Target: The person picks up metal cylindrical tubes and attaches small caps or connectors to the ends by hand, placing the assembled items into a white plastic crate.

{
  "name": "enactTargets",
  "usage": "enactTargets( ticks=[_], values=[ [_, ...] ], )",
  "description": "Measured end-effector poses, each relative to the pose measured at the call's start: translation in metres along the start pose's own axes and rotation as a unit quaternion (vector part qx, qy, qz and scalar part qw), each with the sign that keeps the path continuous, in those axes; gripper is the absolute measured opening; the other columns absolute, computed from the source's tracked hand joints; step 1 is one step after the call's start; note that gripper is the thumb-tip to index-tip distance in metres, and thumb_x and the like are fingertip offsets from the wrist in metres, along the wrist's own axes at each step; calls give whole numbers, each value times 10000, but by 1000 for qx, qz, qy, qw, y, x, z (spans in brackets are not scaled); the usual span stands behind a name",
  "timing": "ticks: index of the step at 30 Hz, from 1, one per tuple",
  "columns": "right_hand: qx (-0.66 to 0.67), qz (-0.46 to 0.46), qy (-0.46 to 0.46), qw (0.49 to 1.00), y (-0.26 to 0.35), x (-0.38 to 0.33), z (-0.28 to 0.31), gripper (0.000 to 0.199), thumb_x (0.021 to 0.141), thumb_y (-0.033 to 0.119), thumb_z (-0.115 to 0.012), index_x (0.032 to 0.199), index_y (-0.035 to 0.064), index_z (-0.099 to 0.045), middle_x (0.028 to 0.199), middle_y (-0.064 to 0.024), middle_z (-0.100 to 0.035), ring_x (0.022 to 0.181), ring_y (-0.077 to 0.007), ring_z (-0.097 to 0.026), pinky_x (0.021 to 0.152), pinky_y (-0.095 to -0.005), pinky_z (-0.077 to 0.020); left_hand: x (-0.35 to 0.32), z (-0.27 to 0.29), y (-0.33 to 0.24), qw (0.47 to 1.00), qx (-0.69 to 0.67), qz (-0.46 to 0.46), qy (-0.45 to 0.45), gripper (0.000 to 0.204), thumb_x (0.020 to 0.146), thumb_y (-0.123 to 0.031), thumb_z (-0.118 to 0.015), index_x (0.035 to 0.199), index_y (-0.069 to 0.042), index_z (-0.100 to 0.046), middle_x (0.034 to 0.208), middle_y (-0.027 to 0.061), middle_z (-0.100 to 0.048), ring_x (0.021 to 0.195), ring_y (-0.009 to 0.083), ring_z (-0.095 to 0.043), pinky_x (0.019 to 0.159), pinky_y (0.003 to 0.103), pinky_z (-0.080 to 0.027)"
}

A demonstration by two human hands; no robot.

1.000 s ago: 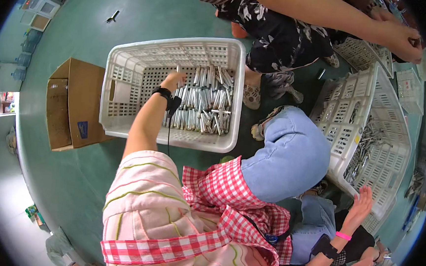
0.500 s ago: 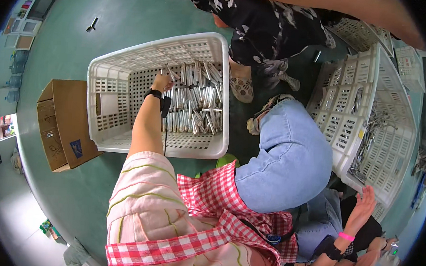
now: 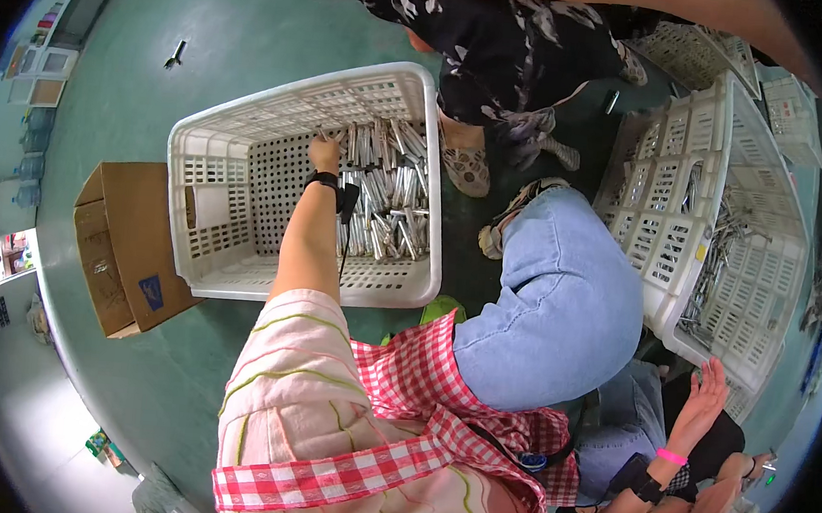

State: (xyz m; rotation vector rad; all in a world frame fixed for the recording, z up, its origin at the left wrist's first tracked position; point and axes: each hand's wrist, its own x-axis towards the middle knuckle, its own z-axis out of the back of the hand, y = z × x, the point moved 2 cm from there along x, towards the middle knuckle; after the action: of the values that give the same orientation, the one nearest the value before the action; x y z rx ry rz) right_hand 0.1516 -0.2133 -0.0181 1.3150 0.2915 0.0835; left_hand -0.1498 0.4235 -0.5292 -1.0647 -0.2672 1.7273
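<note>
My left hand point(image 3: 324, 154), with a black band at its wrist, reaches down into a large white plastic basket point(image 3: 202, 275). Its fingers are closed at the far left end of the pile of silvery metal tubes point(image 3: 376, 211); what they hold, if anything, is too small to make out. The tubes lie mostly side by side in the right half of the basket. Off to the lower right, my right hand point(image 3: 702, 403) is raised with its fingers stretched and nothing in it. A pink band and a black band circle that wrist, and a second white basket point(image 3: 662, 274) stands just beyond it.
A cardboard box point(image 3: 135, 247) stands left of the basket. At the top, a person in black patterned clothing point(image 3: 502, 48) is close to the basket's far right corner. Metal parts point(image 3: 721, 250) lie in the right-hand basket. Small metal pieces point(image 3: 174, 55) lie on the green floor.
My left hand has shifted slightly right along the far end of the tubes, its forearm swinging with it. My right hand stays nearly where it was, fingers stretched.
</note>
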Motion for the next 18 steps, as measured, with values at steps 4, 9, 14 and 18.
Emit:
enactTargets(
  ticks=[4, 9, 14, 18],
  values=[
    [14, -14, 28, 999, -11, 14, -9, 480, 934, 379, -275, 1211, 15, -424, 1268, -100, -430, 1139, -194, -403, 923, -320, -308, -14, 64, -10, 975, -13, -109, -194, 251, 759, -146, -589, 899, 62, -563, 742, 165, -601, 623, 272, -585, 557, 385, -476],
    [50, -33, 63, 996, -27, 25, -14, 474, 932, 385, -274, 1210, 32, -424, 1270, -89, -427, 1133, -184, -396, 929, -322, -295, 34, 105, 31, 967, -228, -70, -88, 341, 642, -103, -679, 903, 62, -535, 743, 134, -596, 590, 179, -583, 491, 317, -463],
    [30, -31, 23, 999, -11, 5, -2, 472, 928, 391, -292, 1195, 32, -443, 1261, -94, -437, 1115, -195, -405, 915, -330, -324, 41, 44, 17, 989, -107, -96, 42, 182, 656, -186, -617, 676, -7, -590, 562, 80, -577, 492, 180, -565, 449, 315, -446],
    [68, -26, 31, 997, 3, 22, -22, 432, 934, 332, -297, 1149, 1, -473, 1213, -119, -470, 1046, -211, -451, 899, -333, -354, 60, 85, 49, 935, 227, -260, 86, 306, 691, -280, -629, 991, -230, -599, 759, 116, -602, 661, 291, -575, 540, 410, -444]
  ],
)
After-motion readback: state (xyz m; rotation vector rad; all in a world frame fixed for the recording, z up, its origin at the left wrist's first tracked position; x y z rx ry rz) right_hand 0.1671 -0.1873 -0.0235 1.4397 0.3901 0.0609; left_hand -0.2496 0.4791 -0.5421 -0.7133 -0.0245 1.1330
